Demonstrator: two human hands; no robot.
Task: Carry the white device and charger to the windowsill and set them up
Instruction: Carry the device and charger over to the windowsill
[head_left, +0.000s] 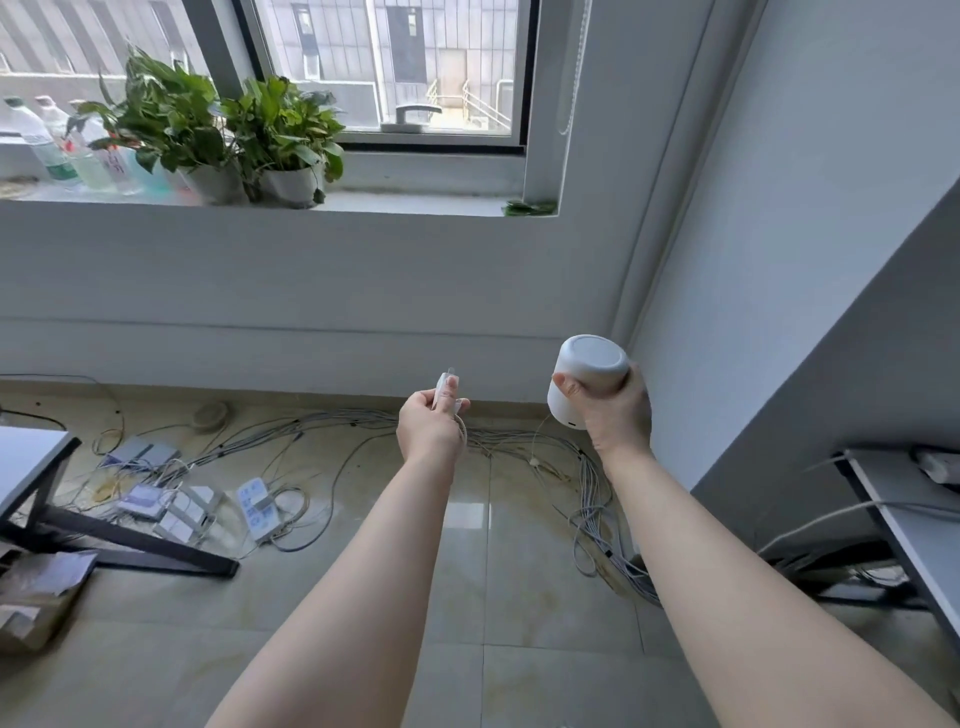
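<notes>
Daylight comes through a window (384, 73) high above the hands, over a pale sill (415, 203) carrying two potted plants (228, 130) and bottles (57, 145) at far left. Below it runs a white wall (291, 280). Glossy beige floor tiles (467, 613) hold tangled cables (587, 499) and power strips (257, 506), between a tabletop (26, 467) at left and another (904, 525) at right.

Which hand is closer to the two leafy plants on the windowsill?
Left. The left hand, holding the charger, is below the plants and a little to their right. The right hand, holding the white device, is further right, near the corner wall.
</notes>
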